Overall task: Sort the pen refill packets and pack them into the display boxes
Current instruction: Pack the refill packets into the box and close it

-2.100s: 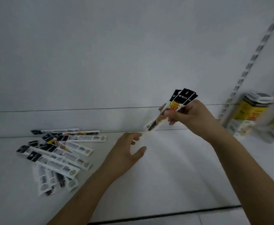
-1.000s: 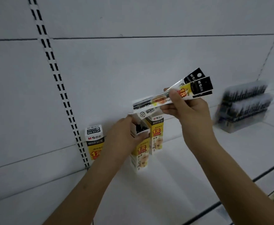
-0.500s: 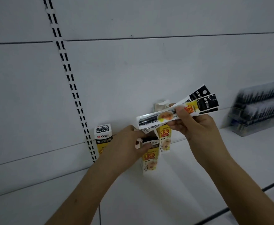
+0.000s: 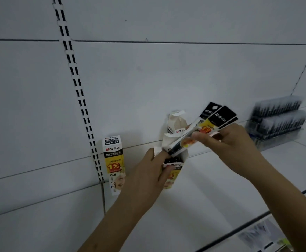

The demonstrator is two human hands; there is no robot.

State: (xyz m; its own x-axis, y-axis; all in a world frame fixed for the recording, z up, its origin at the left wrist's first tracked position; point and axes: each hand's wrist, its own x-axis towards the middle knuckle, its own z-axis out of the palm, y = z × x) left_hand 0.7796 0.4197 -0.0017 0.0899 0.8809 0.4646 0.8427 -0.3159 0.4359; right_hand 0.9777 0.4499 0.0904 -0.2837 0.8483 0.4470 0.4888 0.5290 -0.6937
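Note:
My right hand (image 4: 226, 142) pinches a small bundle of pen refill packets (image 4: 208, 122), black at the top with a yellow price band. Their lower ends point down into the open top of a white and yellow display box (image 4: 174, 171) on the shelf. My left hand (image 4: 148, 177) grips that box by its left side, thumb at the front, and holds its flap back. Dark refills show inside the opening. A second open box (image 4: 175, 122) stands right behind it against the wall. A closed box of the same kind (image 4: 113, 164) stands further left.
A clear rack of dark pens (image 4: 275, 119) sits on the shelf at the right. A slotted upright strip (image 4: 79, 99) runs down the white back wall. The shelf's front edge (image 4: 239, 230) crosses the lower right, with blurred goods below it.
The view swung from the loose packets on the shelf to the boxes. My left hand took hold of the front box, and my right hand tipped the bundle down into its opening.

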